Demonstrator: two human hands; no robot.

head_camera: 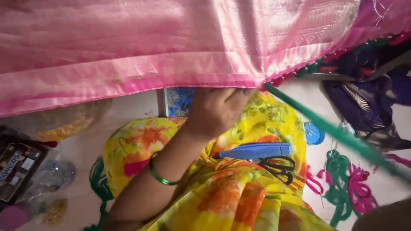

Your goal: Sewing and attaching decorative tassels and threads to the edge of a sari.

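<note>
- The pink cloth (128, 47) hangs across the top of the view; its hem meets the left hand (216, 109), whose fingers (239, 93) pinch the edge.
- A green thread (325, 128) runs taut from that pinch toward the lower right.
- The left forearm, with a green bangle (159, 174), rises from the yellow floral lap (231, 188).
- The right hand (383, 218) is blurred; its grip cannot be told.
- A blue comb (254, 150) and black scissors (278, 166) lie on the lap.

Left hand (216, 112): bare, no rings visible on the back. Forearm bare, no sleeve in view. Thin green bangle (160, 175) round the forearm, glossy, plain, no pattern readable. Garment (231, 192) over the lap: bright yellow cloth printed with large orange and pink flowers and green leaves, softly creased. Right hand: dark blur only at lower right corner, details unreadable.
</note>
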